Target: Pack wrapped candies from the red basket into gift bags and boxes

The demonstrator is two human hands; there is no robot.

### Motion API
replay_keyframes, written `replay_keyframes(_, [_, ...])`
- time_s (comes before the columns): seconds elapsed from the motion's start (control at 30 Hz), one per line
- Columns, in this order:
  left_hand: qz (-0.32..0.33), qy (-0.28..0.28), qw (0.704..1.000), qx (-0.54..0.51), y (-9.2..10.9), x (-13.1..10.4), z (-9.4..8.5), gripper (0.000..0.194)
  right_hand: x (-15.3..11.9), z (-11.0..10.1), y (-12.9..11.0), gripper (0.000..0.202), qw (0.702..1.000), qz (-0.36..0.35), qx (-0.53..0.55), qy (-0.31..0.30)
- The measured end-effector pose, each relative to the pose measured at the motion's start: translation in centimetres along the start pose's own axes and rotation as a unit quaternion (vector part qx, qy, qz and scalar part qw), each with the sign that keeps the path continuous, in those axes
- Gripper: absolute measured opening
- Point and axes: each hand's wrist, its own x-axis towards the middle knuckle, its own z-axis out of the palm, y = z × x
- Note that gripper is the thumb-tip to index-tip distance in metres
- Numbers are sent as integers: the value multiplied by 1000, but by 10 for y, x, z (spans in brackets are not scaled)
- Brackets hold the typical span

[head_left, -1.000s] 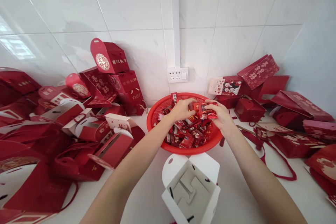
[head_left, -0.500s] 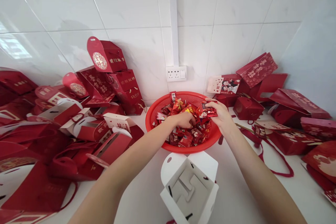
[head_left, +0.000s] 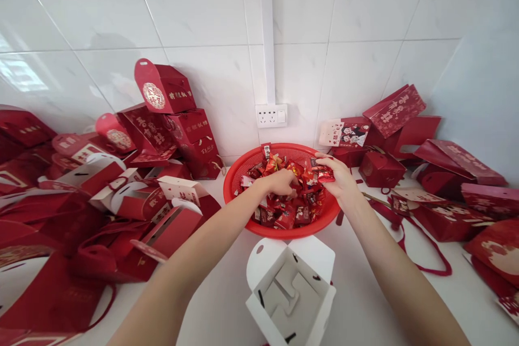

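Observation:
A red plastic basket (head_left: 232, 204) full of small wrapped candies (head_left: 286, 217) stands against the wall. My left hand (head_left: 283, 181) reaches down among these candies, fingers curled; what its fingertips hold, if anything, is hidden. At the basket's right rim, my right hand (head_left: 339, 174) is closed on a few red-wrapped candies (head_left: 323, 172), raised just above the others. Directly in front of the basket is an unfolded-top gift box (head_left: 298, 286), white inside, flaps spread, with interlocked bottom tabs showing and nothing inside.
Many red gift boxes (head_left: 162, 86) are heaped and stacked on the left. More red boxes (head_left: 383, 168) and a loose red ribbon handle (head_left: 436, 270) lie on the right. A socket (head_left: 271, 115) is on the tiled wall behind the basket.
My left hand has shifted slightly within the candies, its knuckles a little higher. My right hand still holds its candies at the rim. The view has moved very slightly.

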Motion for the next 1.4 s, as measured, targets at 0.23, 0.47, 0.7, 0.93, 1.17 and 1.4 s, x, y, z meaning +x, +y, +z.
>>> replay_keyframes(0.23, [5, 171, 981, -94, -6, -1, -14, 28, 3, 0, 2, 22, 1000, -3, 25, 12])
replay_keyframes(0.47, [49, 237, 923, -299, -4, -5, -17, 37, 0, 2, 0, 29, 1000, 15, 2, -20])
replay_keyframes(0.7, [81, 308, 848, -424, 10, -17, -26, 48, -6, 9, -6, 28, 999, 25, -14, -42])
replay_keyframes(0.93, [106, 378, 743, -542, 42, -69, -17, 39, -41, 26, -37, 30, 980, 11, -113, -162])
replay_keyframes(1.17, [219, 432, 747, -456, 58, -130, 0, 18, -86, 38, -63, 34, 945, -6, -193, -263])
replay_keyframes(1.4, [199, 436, 792, -379, 77, -147, 2, 33, -112, 33, -73, 35, 921, -39, -281, -267])
